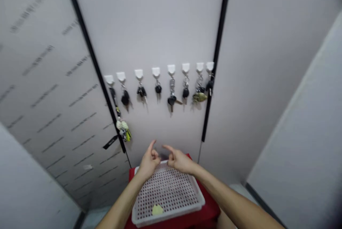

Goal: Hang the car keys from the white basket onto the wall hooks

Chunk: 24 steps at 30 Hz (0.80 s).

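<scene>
My left hand (149, 160) and right hand (180, 161), index fingers stretched out and the rest loosely curled, hold nothing above the far edge of the white basket (168, 190), which sits just below them on a red surface (211, 206). Above my hands, eight key bunches (172, 100) hang from the white hooks (171, 69), so by my judgement every hook in view has its bunch. Nearer me than either hand, a pale yellow piece (157, 210) lies in the basket.

From above the near side of the basket (168, 188), the scene is viewed by one head-worn camera, pointed forward and down; the basket is taken in at close range, with the wall (152, 26) behind it.
</scene>
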{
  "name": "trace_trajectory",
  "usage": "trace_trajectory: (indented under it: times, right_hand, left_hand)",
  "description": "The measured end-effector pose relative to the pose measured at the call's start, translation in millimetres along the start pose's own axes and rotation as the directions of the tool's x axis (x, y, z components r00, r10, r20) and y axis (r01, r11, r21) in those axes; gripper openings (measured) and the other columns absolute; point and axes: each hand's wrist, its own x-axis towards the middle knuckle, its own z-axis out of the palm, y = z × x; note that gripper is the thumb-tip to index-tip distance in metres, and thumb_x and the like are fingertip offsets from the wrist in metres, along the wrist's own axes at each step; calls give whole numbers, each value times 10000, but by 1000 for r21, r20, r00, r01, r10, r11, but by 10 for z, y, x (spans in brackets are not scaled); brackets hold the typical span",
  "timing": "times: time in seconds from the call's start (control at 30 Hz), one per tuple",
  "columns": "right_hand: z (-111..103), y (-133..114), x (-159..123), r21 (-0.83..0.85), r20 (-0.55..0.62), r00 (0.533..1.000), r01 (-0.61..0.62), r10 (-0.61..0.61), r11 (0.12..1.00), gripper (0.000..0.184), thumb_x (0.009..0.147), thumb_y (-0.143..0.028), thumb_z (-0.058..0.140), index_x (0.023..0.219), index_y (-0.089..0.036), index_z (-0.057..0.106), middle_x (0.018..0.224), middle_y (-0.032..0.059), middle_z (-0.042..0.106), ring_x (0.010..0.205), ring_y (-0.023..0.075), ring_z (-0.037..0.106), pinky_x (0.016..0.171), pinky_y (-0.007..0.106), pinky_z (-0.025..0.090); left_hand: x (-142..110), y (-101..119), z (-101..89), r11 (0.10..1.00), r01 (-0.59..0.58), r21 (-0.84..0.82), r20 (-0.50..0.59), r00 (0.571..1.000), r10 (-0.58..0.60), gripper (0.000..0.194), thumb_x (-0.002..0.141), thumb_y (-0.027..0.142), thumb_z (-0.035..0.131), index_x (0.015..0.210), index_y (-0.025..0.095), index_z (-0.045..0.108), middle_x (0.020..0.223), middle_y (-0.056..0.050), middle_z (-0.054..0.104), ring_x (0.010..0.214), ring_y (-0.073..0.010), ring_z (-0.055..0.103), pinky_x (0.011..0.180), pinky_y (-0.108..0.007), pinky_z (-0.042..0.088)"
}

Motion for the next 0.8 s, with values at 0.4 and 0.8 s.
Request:
trace_trajectory:
  times: [0.4,0.8]
  right_hand:
    - [-522,-1443,-8,170,-501,727,614,-469,771,721,628,-111,412,1204,-251,2,459,-94,320,406,54,312,417,178,306]
    - [-489,-1399,12,231,-462,749,618,-474,751,706,641,-100,424,1204,-258,29,457,-91,325,410,50,295,407,177,280]
  left_hand:
    - [-41,1522,-230,856,-499,-135,-120,866,485,757,617,117,462,1192,261,-9,530,79,332,475,-31,321,492,-153,304]
    - [-57,1497,-273,845,-512,-155,-82,859,506,737,627,92,450,1188,279,10,539,76,334,486,-30,325,508,-162,312]
